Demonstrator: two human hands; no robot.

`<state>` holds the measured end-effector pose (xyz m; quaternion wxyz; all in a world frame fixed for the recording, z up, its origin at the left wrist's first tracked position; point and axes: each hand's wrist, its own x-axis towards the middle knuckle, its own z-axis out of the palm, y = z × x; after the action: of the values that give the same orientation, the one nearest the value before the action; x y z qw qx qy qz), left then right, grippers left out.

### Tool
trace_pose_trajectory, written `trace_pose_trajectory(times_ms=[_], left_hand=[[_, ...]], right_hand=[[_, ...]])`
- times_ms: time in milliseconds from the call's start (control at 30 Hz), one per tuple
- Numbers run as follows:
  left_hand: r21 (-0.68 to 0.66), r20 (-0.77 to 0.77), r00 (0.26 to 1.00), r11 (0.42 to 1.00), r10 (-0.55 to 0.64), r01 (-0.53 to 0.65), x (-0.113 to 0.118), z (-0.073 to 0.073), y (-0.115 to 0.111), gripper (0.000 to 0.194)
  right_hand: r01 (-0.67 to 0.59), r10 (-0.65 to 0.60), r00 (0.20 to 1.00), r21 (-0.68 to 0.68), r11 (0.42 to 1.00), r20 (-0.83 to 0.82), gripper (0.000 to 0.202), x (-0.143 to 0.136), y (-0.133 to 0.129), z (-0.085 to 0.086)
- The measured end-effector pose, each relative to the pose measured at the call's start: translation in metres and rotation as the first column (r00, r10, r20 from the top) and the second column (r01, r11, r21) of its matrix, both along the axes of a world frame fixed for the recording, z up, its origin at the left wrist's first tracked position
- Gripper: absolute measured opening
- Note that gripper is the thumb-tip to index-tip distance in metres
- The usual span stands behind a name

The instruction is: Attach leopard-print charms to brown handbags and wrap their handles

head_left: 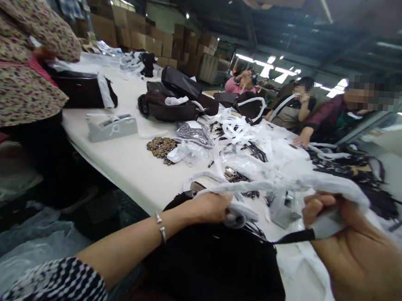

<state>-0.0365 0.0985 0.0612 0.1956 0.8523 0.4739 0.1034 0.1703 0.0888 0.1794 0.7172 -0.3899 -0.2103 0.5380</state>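
A black handbag (215, 272) stands in front of me at the table's near edge. A strap wrapped in white paper or foam (253, 188) runs above the bag between my two hands. At the bag's top, my left hand (212, 209) is closed on the wrapped strap, beside a rolled end of white wrapping. My right hand (356, 251), raised to the right, grips the other stretch of the strap with its fingers curled round it. A short black strap end (295, 236) reaches from the right hand toward the bag. The palm side of my left hand is hidden.
Grey tape dispensers (114, 127) (285, 210) stand on the white table (126, 165). Dark bags (172, 95), a patterned chain heap (161, 147) and white wrapping strips (237, 128) lie beyond. A co-worker in a floral top (16, 57) stands left; several others sit across.
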Motion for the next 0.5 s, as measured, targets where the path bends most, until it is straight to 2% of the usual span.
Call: trace_pose_trajectory(times_ms=[100,267,333,400,500], left_hand=[[-0.182,0.013,0.999,0.983,0.03,-0.028,-0.012,-0.001,0.018,0.024],[-0.326,0.008,0.998,0.944,0.06,-0.054,-0.021,-0.011,0.03,0.028],[-0.404,0.052,0.993,0.912,0.104,-0.075,-0.026,-0.012,0.032,0.029],[-0.423,0.102,0.987,0.904,0.121,-0.066,-0.034,-0.011,0.032,0.029],[-0.377,0.131,0.988,0.926,0.081,-0.026,-0.045,-0.008,0.027,0.032]], right_hand=[[-0.114,0.111,0.993,-0.059,0.992,-0.049,0.022,-0.006,-0.001,-0.001],[-0.268,0.255,0.959,0.112,0.957,0.12,0.004,-0.008,0.005,-0.017],[-0.323,0.296,0.935,0.13,0.937,0.194,0.009,-0.005,0.01,-0.024],[-0.354,0.325,0.918,0.1,0.93,0.226,0.014,-0.001,0.015,-0.03],[-0.331,0.309,0.929,0.081,0.94,0.204,0.015,0.006,0.021,-0.035]])
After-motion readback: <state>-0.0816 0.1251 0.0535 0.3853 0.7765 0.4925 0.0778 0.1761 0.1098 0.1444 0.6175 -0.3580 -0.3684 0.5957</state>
